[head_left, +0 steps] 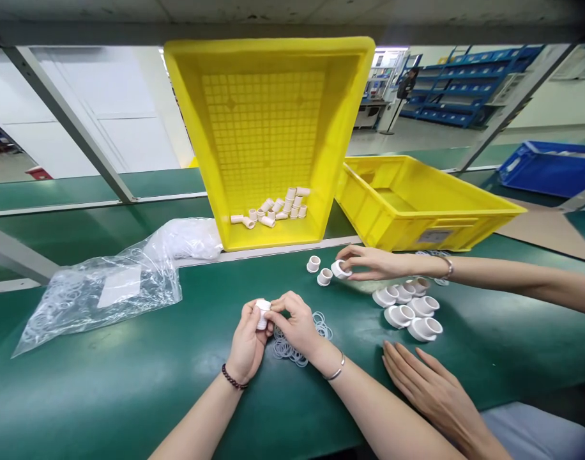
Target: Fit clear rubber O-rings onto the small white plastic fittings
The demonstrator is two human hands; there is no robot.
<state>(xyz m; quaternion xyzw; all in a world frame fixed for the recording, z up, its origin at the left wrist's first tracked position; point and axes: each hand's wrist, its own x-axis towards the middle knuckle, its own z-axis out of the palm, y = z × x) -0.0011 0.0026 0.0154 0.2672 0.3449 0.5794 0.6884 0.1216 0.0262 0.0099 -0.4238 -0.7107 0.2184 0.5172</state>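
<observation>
My left hand [247, 342] is closed around a small white plastic fitting [262, 313], held upright above the green table. My right hand [295, 322] pinches at the top of the same fitting, fingers curled. Just under my right hand lies a heap of thin clear rubber rings [292, 345]. Two loose white fittings [319, 269] stand a little farther back on the table.
A tilted yellow tray [350, 128] holds several white fittings [273, 209]. A second yellow bin [465, 223] sits at the right. A clear plastic bag [101, 287] of rings lies left. Another person's hand [369, 262] grips a fitting; their other hand [431, 383] lies flat near several larger white caps [410, 310].
</observation>
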